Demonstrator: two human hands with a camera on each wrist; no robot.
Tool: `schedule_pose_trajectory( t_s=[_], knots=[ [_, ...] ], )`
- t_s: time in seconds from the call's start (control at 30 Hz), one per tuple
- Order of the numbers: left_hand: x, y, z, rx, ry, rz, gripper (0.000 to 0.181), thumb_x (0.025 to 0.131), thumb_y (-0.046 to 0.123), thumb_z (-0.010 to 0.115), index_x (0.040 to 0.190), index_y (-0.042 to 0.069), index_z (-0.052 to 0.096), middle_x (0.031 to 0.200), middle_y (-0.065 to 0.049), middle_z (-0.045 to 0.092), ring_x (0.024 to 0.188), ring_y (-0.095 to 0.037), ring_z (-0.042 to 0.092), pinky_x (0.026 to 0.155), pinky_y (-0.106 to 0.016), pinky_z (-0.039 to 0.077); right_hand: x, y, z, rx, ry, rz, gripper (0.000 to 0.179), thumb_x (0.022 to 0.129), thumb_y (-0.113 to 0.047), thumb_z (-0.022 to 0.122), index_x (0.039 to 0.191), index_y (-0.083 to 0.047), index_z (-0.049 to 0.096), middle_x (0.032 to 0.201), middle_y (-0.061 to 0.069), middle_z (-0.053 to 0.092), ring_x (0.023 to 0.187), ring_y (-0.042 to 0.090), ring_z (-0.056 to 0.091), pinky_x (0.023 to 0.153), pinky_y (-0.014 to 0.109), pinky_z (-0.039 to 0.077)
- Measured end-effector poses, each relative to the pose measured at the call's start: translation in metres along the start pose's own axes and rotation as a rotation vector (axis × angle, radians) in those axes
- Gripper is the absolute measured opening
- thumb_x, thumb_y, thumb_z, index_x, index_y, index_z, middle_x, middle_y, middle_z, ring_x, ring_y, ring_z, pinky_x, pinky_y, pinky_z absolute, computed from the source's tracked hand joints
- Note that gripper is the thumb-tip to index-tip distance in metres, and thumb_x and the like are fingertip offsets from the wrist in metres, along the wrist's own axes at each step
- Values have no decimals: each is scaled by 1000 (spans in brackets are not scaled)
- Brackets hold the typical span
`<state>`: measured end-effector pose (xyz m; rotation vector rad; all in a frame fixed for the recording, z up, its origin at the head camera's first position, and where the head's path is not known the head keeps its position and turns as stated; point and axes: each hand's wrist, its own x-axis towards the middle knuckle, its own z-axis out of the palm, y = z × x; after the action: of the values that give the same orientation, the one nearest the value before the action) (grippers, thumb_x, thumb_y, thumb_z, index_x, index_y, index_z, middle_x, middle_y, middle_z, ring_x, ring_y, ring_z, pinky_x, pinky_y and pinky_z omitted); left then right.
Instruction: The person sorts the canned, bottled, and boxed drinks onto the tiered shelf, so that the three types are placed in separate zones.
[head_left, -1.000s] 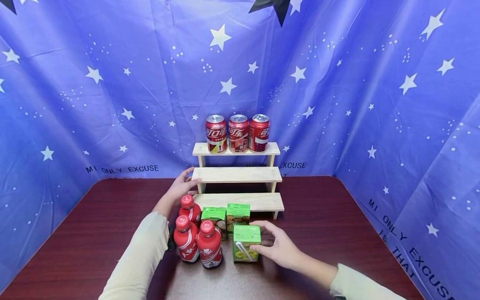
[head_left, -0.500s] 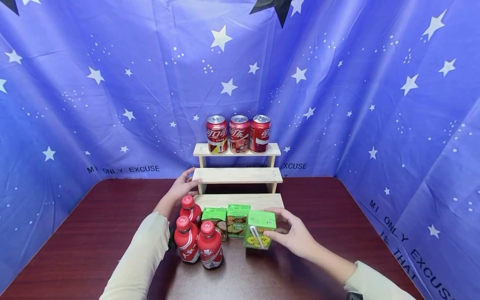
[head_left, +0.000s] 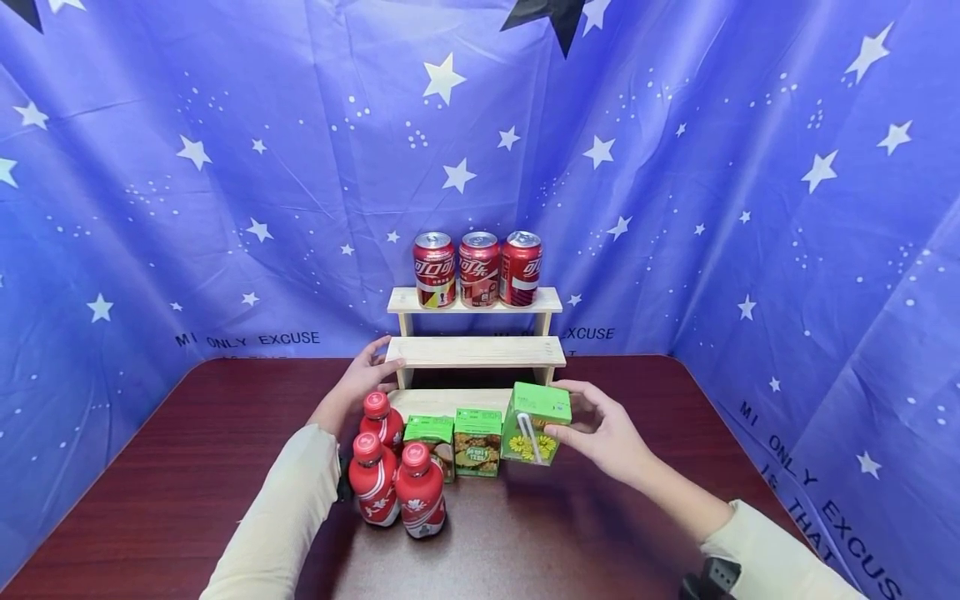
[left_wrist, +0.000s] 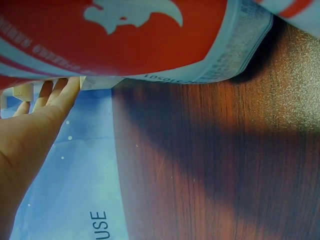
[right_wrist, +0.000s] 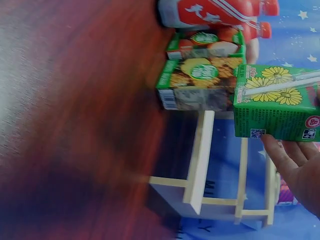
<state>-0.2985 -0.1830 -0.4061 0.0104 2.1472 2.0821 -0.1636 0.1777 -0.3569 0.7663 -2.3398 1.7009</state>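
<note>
My right hand [head_left: 611,437] grips a green drink carton [head_left: 534,417] by its right side, tilted and held up before the lowest shelf. Yellow flowers and a wrapped straw show on the carton's face [right_wrist: 277,90] in the right wrist view. My left hand [head_left: 365,375] holds the left end of the wooden step rack's middle shelf [head_left: 476,352], thumb at the front edge; its fingers also reach the wood in the left wrist view. Two other green cartons, one [head_left: 477,446] and its neighbour [head_left: 429,429], stand before the rack, partly hiding the bottom shelf [head_left: 450,401].
Three red cola cans [head_left: 478,271] stand in a row on the top shelf [head_left: 555,298]. Three red bottles [head_left: 421,492] are grouped near my left forearm, left of the cartons. A star-printed blue curtain [head_left: 285,167] surrounds the dark red table [head_left: 637,533].
My right hand has lifted the flowered carton off the table, moving it up and to the right and tilting it. The left hand stays on the rack.
</note>
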Motion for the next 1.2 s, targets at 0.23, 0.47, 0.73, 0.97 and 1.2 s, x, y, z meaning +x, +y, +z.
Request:
schedule_pose_trajectory(
  t_s=[0.23, 0.47, 0.73, 0.97, 1.2],
  knots=[
    [1, -3, 0, 5, 0, -3, 70, 95, 9, 52, 151, 12, 11, 146, -28, 28, 128, -42, 40, 99, -51, 45, 14, -8, -8, -23, 27, 0, 54, 77, -2, 74, 126, -1, 52, 98, 9, 66, 84, 4, 63, 69, 23, 58],
    [0, -3, 3, 10, 10, -17, 70, 94, 10, 53, 151, 13, 12, 146, -28, 28, 129, -42, 39, 99, -52, 45, 32, -12, -12, -94, 61, 27, 54, 78, -7, 74, 128, -5, 52, 99, 21, 67, 83, 3, 63, 68, 21, 56],
    [1, -3, 3, 14, 2, -19, 70, 94, 10, 53, 151, 14, 12, 147, -28, 26, 130, -42, 39, 100, -52, 44, 53, -14, -10, -121, 70, 73, 54, 80, -12, 74, 129, -9, 52, 101, 19, 67, 90, 22, 65, 69, 24, 56],
    [0, -1, -1, 24, 9, -13, 71, 94, 10, 53, 151, 12, 11, 147, -28, 26, 129, -41, 39, 100, -52, 44, 76, -12, 1, -107, 52, 98, 55, 81, -18, 74, 131, -15, 51, 106, 18, 66, 97, 29, 63, 65, 26, 55],
    [-2, 2, 1, 23, 0, -16, 70, 95, 10, 52, 151, 13, 11, 148, -27, 27, 130, -39, 38, 101, -52, 44, 96, -15, 12, -66, 47, 101, 55, 81, -15, 74, 130, -16, 51, 109, 18, 64, 100, 28, 61, 72, 29, 57]
  ],
)
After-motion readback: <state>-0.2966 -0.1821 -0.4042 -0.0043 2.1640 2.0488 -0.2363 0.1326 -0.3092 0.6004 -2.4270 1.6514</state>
